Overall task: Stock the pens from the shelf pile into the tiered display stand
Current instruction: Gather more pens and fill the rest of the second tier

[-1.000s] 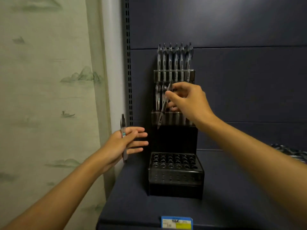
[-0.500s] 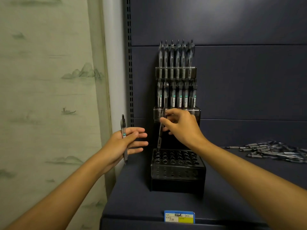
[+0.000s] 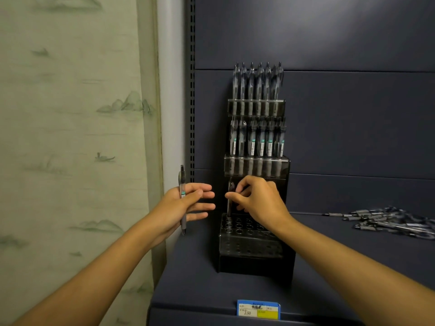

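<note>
Pens: right hand [image 3: 259, 201] pinches one [image 3: 229, 198] upright; left hand [image 3: 183, 208] grips another [image 3: 182, 196].

Right hand [image 3: 259, 201] came down — its pen [image 3: 229, 200] now enters the bottom tier [image 3: 249, 241].

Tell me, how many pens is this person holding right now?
2. One pen stands upright in the left hand, beside the stand. The other pen is pinched by the right hand, tip at the bottom tier's back-left hole.
</note>
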